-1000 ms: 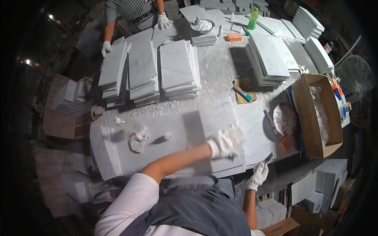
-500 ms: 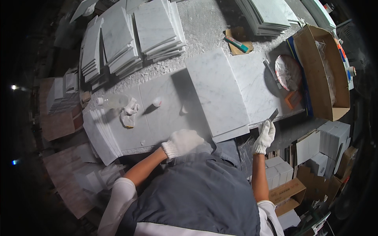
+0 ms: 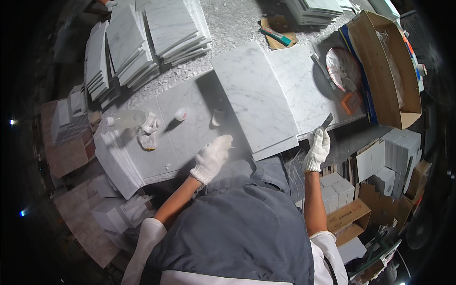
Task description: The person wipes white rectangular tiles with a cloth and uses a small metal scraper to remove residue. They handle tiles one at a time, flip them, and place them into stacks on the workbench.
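Note:
My left hand (image 3: 212, 156), in a white knitted glove, hovers by the near edge of the grey-white marble tiles. Its fingers are loosely bent, and nothing shows in them. Just beyond it lies a small curved white piece (image 3: 218, 118). My right hand (image 3: 317, 151), also gloved, grips a dark flat blade (image 3: 327, 121) that points up and away. Between the hands a large veined marble tile (image 3: 256, 99) lies at a slant on another tile. A white-gloved bundle, a spare glove (image 3: 148, 131), rests at the left beside a clear bottle (image 3: 127, 118) and a small white cup-like item (image 3: 180, 114).
Stacked marble tiles (image 3: 173, 26) stand at the back left, more tiles (image 3: 313, 9) at the back. Right of the slanted tile are a plastic-covered round container (image 3: 343, 70), an orange block (image 3: 350, 102) and a long cardboard box (image 3: 380, 71). A green-and-white tube (image 3: 275, 36) lies on cardboard.
My left hand has moved forward from the table's near edge toward the small white piece. My right hand still grips the blade, a little farther forward. The whole view has shifted slightly.

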The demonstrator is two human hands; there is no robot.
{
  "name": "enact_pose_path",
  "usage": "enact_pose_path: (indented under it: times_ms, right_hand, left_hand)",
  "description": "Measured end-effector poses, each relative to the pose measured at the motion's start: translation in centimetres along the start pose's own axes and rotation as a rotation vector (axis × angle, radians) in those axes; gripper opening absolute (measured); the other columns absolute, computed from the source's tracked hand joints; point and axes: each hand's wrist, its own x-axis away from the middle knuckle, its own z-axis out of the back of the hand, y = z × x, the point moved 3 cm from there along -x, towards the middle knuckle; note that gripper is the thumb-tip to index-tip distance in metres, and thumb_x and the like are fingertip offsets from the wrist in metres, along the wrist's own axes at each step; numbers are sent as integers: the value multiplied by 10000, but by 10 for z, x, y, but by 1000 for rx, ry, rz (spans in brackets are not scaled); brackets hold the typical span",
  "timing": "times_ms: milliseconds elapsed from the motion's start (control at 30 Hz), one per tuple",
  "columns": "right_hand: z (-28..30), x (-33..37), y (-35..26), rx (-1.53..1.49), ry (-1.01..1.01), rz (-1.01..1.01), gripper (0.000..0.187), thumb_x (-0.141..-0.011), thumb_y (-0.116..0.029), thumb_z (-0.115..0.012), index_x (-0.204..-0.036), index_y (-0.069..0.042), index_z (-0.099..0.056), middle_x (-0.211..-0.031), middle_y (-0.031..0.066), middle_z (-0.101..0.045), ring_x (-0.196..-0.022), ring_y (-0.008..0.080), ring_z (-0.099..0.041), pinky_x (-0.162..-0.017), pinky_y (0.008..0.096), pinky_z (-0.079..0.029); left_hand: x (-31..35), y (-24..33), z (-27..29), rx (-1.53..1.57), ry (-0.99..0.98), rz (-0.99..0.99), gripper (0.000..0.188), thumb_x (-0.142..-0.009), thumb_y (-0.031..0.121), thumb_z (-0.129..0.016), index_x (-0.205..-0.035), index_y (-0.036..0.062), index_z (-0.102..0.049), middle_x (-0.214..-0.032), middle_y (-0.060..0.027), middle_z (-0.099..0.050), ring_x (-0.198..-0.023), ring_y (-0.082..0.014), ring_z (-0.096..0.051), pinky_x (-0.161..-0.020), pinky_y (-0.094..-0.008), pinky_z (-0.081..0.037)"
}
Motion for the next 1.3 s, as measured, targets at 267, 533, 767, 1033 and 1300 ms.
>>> enact_pose_path:
  times_ms: [267, 533, 767, 1033, 1300]
  right_hand:
    - [4, 4, -3, 16, 21, -11, 322, -1016, -247, -688, -1235, -20, -624, -1093, 36, -687, -964, 129, -670, -888, 306, -581]
    - [2, 2, -8, -19, 17, -3, 291, -1021, -234, -679, -1215, -23, -626, -1061, 39, -682, -960, 129, -668, -891, 314, -585]
    - [-4, 2, -11, -3, -53, 57, 274, -1023, -235, -676, -1188, -19, -641, -1059, 50, -692, -939, 143, -681, -890, 334, -599]
    - [-3, -2, -16, 7, -53, 88, 281, -1021, -234, -679, -1178, -4, -644, -1046, 55, -694, -917, 147, -684, -871, 323, -595]
    - [-11, -1, -17, 39, -119, 112, 272, -1030, -225, -662, -1172, 6, -650, -1045, 63, -691, -920, 157, -685, -888, 328, -600]
  left_hand:
    - [-4, 21, -2, -113, -13, -11, 336, -1015, 146, -572, -1320, 13, -614, -1265, -195, -677, -1148, -278, -681, -969, -378, -555]
    - [-3, 57, -10, -544, 26, -616, 311, -881, 98, -668, -1192, 103, -663, -1140, -48, -710, -941, -285, -688, -794, -395, -559]
    - [-6, 68, -22, -729, -203, -631, 266, -839, 159, -683, -1099, 213, -705, -805, 4, -619, -761, -209, -637, -587, -390, -529]
    - [-4, 76, -11, -615, -165, -766, 343, -777, 161, -746, -1119, 187, -732, -827, -34, -649, -724, -256, -642, -598, -376, -528]
    - [-6, 83, -17, -735, -297, -603, 203, -799, 183, -706, -1001, 204, -719, -956, 35, -657, -824, -191, -636, -628, -360, -536]
